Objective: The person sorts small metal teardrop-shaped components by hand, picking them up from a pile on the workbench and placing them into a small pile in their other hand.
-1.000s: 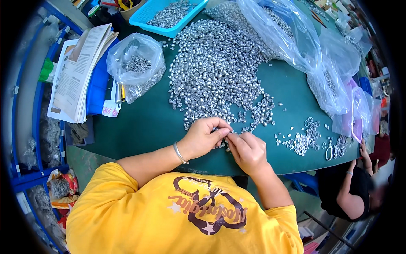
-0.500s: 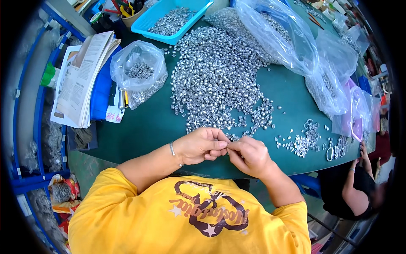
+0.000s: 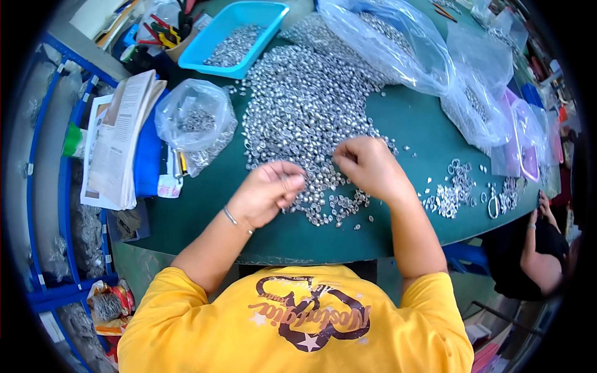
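Note:
A broad heap of small silver metal pieces, rounded and hollow, spreads over the green table in front of me. My left hand is at the heap's near left edge, thumb and fingertips pinched together; anything between them is too small to make out. Over the near right part of the heap, my right hand points its bent fingers down at the pieces. Its fingertips are partly hidden, so what they hold does not show. A few loose pieces lie on the table between my forearms.
A blue tray of metal pieces stands behind the heap. At the left are an open plastic bag and stacked papers. Large clear bags lie at the right, with scattered metal rings nearer. Another person's arm rests at the right edge.
My hands, which met at the table's front edge, are now apart. The right has reached forward over the heap, while the left has moved left and slightly forward. The view has shifted a little.

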{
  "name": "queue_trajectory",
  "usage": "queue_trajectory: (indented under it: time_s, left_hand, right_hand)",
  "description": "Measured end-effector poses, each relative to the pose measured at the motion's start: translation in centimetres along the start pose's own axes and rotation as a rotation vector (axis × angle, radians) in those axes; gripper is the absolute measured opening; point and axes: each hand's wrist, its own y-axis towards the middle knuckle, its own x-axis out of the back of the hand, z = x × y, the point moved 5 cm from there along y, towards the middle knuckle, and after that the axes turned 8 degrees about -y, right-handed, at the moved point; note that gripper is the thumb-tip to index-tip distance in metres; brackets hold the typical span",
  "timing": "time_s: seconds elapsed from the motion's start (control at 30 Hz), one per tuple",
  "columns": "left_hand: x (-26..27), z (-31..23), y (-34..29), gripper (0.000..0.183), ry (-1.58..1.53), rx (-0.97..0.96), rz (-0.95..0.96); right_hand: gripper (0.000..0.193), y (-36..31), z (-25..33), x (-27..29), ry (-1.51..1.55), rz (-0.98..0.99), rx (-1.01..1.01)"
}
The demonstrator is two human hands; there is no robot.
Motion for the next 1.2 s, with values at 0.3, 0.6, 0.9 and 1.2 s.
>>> queue_trajectory:
  time_s: [0.3, 0.6, 0.9, 1.2]
  left_hand:
    - [0.6, 0.0, 0.5, 0.019, 0.202, -0.182, -0.040]
    - [0.0, -0.8, 0.1, 0.021, 0.344, -0.414, -0.104]
    - [1.2, -0.1, 0.6, 0.016, 0.174, -0.212, -0.240]
    - [0.8, -0.5, 0.0, 0.011, -0.251, -0.179, 0.128]
  right_hand:
    - [0.017, -1.0, -2.6, -4.3, 0.750, 0.255, -0.333]
    - [0.022, -1.0, -2.5, -4.5, 1.471, 0.367, -0.224]
    - [0.021, -0.9, -4.9, -4.0, 1.660, 0.266, -0.241]
    - [0.009, -1.3, -2.3, -3.2, 0.266, 0.512, -0.047]
